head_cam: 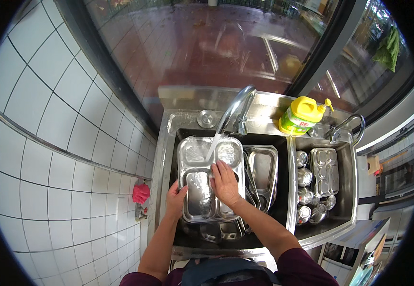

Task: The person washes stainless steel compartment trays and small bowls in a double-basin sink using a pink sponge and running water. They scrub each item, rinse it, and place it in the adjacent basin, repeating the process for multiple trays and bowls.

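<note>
My left hand (175, 201) grips the left edge of a stainless steel compartment tray (200, 191), its thumb over the rim. Flat on the tray's middle divider lies my right hand (225, 184), its fingers extended and gripping nothing. From the curved chrome faucet (233, 105), a stream of water (213, 147) runs onto the tray's upper part, which looks wet. The tray is held over the left basin (280, 228) of a steel sink. More metal trays (263, 171) lean in that basin to the right, and others (223, 230) show partly below the held one.
A yellow pump jug (301, 116) stands on the back ledge, near a round metal strainer (207, 118). The right basin (346, 200) holds several metal cups (305, 196) and stacked trays (325, 173). A second faucet (359, 123) arches there. A pink cloth (141, 193) hangs by the tiled wall (71, 157).
</note>
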### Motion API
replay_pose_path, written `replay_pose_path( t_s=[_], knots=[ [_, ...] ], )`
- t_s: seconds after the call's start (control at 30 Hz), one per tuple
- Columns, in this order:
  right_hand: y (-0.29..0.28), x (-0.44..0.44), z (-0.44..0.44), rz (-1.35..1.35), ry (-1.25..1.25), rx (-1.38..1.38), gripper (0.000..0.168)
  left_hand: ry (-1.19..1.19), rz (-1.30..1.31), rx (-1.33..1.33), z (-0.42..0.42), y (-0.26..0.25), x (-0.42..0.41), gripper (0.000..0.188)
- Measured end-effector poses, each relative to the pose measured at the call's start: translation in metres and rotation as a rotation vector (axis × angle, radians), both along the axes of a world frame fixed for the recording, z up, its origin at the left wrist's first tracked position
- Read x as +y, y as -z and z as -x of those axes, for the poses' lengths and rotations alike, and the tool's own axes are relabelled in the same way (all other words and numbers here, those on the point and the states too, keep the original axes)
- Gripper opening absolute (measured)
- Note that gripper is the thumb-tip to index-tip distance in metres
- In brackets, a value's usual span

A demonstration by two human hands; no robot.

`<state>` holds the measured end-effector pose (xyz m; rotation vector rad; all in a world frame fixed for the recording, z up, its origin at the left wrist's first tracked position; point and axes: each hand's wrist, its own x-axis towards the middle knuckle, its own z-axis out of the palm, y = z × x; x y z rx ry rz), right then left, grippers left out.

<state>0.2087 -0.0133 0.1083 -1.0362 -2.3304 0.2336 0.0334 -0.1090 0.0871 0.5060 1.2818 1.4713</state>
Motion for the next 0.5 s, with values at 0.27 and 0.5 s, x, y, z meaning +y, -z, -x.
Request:
replay_pose_path(
  t_s=[0.27, 0.5],
  knots=[
    [-0.022, -0.009, 0.040, -0.085, -0.379, -0.062, 0.044, -0.193, -0.129, -0.152, 0.016, -0.023, 0.021, 0.026],
    [0.027, -0.005, -0.010, -0.061, -0.510, -0.172, 0.044, -0.304, -0.247, -0.294, 0.013, -0.006, 0.036, 0.029]
  ],
)
